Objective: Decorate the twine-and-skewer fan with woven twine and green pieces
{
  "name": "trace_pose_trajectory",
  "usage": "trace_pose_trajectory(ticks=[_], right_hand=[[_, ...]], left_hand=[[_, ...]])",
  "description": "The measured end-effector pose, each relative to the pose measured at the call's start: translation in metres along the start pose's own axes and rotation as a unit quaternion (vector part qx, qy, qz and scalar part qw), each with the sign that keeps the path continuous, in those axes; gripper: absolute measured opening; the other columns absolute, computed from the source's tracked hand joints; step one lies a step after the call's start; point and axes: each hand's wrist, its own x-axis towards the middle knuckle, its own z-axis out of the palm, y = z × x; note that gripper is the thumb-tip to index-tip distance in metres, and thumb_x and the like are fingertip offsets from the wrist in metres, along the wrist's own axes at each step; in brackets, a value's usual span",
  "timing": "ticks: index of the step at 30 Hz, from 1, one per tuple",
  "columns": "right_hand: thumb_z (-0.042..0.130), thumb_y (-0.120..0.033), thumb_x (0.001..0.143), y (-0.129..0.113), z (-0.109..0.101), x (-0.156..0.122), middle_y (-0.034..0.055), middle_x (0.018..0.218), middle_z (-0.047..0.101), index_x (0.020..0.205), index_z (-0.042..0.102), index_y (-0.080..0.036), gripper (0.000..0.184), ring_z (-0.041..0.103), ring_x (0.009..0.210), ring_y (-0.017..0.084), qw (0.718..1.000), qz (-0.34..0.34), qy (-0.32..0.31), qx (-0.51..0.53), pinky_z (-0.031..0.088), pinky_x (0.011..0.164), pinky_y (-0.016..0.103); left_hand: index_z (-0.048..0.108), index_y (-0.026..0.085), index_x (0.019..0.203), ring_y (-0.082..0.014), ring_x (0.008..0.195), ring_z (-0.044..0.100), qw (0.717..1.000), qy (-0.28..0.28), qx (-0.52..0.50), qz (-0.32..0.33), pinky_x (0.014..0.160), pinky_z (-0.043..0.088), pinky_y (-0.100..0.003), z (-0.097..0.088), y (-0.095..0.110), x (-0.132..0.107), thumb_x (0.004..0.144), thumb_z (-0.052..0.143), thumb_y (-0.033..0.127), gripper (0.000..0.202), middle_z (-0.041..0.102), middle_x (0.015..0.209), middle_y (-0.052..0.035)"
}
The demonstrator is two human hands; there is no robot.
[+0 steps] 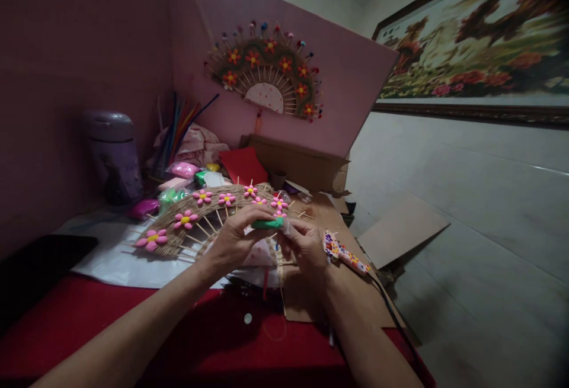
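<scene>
My left hand [237, 234] pinches a strip of green modelling clay [265, 223] between thumb and fingers. At the clay's right end, my right hand [306, 246] grips a bit of clear plastic wrapper [285, 227]. Both hands are raised in front of a twine-woven fan [166, 228] with thin wooden sticks, which lies on the table. Pink flowers with yellow centres [185, 219] are set along its band. Part of the fan is hidden behind my hands.
A flower-patterned glue gun [344, 252] with a black cord lies on cardboard [311, 305] at the right. Clay packets [171, 198], a purple canister [114, 157] and pipe cleaners [180, 127] stand at the left. A finished fan [271, 68] hangs on the pink board. A small white disc [248, 318] lies on red cloth [186, 334].
</scene>
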Motion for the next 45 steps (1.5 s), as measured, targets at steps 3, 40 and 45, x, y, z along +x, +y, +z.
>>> trace_pose_trajectory(ticks=[3,40,45], right_hand=[[0.059,-0.038,0.084,0.003,-0.001,-0.003,-0.0015,0.049,0.053,0.064,0.067,-0.016,0.031,0.041,0.038,0.007,0.992,-0.047,0.043,-0.105,0.029,0.038,0.022],[0.067,-0.017,0.077,0.016,0.016,-0.005,0.0021,0.091,0.056,0.082,0.063,-0.021,0.008,0.055,0.085,0.016,0.955,-0.222,0.052,-0.191,0.047,0.069,0.026],[0.064,-0.016,0.078,0.009,0.018,-0.01,0.0022,0.086,0.057,0.08,0.063,-0.021,0.006,0.054,0.082,0.016,0.939,-0.228,0.079,-0.246,0.045,0.069,0.028]], left_hand=[[0.068,0.019,0.091,-0.0167,0.086,0.061,0.996,0.034,-0.033,-0.073,0.082,0.047,-0.032,-0.002,-0.003,0.001,0.077,0.067,0.026,0.016,0.068,0.089,-0.0042],[0.064,0.012,0.074,-0.0067,0.051,0.045,0.956,0.064,-0.171,-0.231,0.048,0.034,-0.021,0.003,-0.005,0.0,0.06,0.074,0.022,0.02,0.055,0.057,0.003],[0.064,0.013,0.074,-0.0072,0.05,0.044,0.954,0.079,-0.181,-0.226,0.048,0.033,-0.021,0.004,-0.008,0.0,0.062,0.074,0.025,0.02,0.055,0.058,0.0027]])
